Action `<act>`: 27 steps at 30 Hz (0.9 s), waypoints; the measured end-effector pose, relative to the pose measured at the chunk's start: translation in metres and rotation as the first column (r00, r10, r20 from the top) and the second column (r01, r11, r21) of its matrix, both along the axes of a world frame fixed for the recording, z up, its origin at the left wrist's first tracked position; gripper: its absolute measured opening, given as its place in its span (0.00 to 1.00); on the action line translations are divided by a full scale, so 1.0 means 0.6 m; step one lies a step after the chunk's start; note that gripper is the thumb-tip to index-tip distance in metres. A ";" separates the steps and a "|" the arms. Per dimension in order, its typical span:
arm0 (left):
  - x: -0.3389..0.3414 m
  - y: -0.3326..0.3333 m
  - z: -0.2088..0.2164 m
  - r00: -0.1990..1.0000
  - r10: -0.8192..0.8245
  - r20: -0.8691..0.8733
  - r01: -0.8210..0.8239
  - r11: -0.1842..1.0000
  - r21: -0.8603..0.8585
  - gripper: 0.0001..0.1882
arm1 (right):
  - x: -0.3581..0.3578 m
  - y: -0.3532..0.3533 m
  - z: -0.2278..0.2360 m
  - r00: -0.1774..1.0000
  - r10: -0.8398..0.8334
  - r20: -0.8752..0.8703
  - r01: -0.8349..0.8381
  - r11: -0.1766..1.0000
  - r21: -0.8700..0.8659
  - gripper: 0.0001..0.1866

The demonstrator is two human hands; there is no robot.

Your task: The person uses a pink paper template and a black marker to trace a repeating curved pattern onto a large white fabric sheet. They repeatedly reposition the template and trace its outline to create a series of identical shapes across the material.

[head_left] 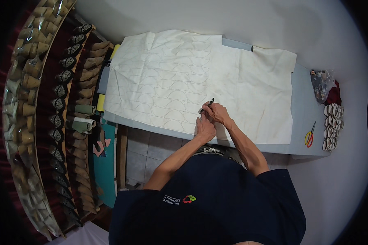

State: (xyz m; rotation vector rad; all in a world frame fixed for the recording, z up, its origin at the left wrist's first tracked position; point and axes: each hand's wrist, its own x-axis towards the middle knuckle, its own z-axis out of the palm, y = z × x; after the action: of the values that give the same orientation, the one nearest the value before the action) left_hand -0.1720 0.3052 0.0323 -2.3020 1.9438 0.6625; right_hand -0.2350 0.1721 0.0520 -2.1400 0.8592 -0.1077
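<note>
A large cream sheet of cloth or leather (253, 94) covers most of the table, its left half marked with rows of thin curved and straight outlines. Close to the sheet's near edge, my right hand (218, 113) is closed around a dark pen (211, 101), whose lower end points down to the left at the drawn lines. Just below it, my left hand (205, 129) lies on the sheet with fingers stretched forward, close to the pen's tip. Whether something thin lies under the left fingers is hidden.
Scissors (310, 136) with red and yellow handles lie on the grey table cover (300, 102) at right, near pale looped items (332, 126) and a plastic bag (322, 83). At left stand racks with wooden shoe lasts (86, 75) and black patterned shoes (58, 103). A teal surface (104, 175) holds pink scraps.
</note>
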 end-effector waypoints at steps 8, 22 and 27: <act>0.040 -0.003 0.003 0.990 -0.094 -0.105 0.058 0.951 -0.305 0.21 | -0.048 -0.016 0.017 0.983 -0.070 0.170 0.106 0.972 -0.209 0.17; 0.143 -0.143 -0.036 0.884 -0.202 -0.423 0.224 0.974 0.004 0.17 | -0.168 0.098 0.043 0.951 -0.295 0.095 0.309 0.927 -0.214 0.10; 0.161 -0.212 -0.025 0.760 -0.359 -0.542 0.475 0.876 0.086 0.20 | -0.119 0.088 0.007 0.831 -0.456 0.318 0.308 0.854 0.420 0.15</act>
State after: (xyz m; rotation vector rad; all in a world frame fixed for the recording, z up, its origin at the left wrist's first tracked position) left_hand -0.0755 0.1779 0.0174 -1.5622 2.3334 1.4543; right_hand -0.3066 0.2250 0.0560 -1.5033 0.9666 -0.5520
